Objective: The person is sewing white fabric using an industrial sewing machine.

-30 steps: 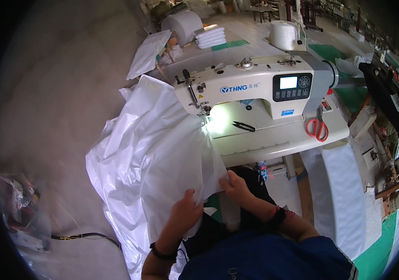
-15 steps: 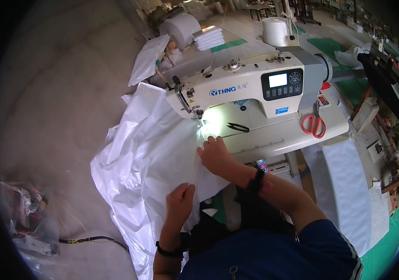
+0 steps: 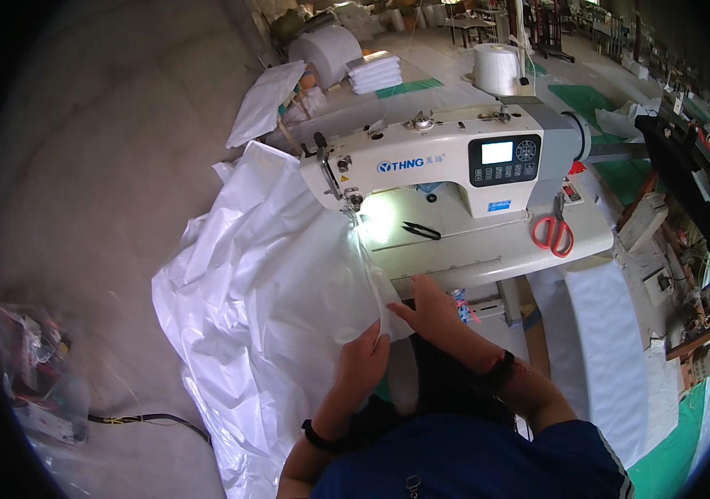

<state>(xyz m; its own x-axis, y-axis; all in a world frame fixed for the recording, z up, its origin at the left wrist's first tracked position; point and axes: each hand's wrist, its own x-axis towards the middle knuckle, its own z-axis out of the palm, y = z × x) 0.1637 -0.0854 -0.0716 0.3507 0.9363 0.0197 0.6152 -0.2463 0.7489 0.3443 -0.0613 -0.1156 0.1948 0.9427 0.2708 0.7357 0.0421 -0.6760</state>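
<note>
A large sheet of white woven plastic fabric (image 3: 255, 291) drapes from the white sewing machine (image 3: 446, 162) down to the floor on my left. My left hand (image 3: 363, 362) grips the fabric's near edge just below the table front. My right hand (image 3: 430, 312) pinches the same edge close beside it, at the front rim of the machine table (image 3: 496, 249). The fabric runs up to the lit needle area (image 3: 359, 208).
Red-handled scissors (image 3: 554, 231) and small black snips (image 3: 421, 230) lie on the table. White fabric strips (image 3: 596, 333) hang at the right. A roll and folded stacks (image 3: 347, 62) sit behind the machine. A black cable (image 3: 147, 420) crosses the floor.
My right hand has drawn back from near the needle to the table's front edge. My left hand has moved up to meet it on the fabric edge.
</note>
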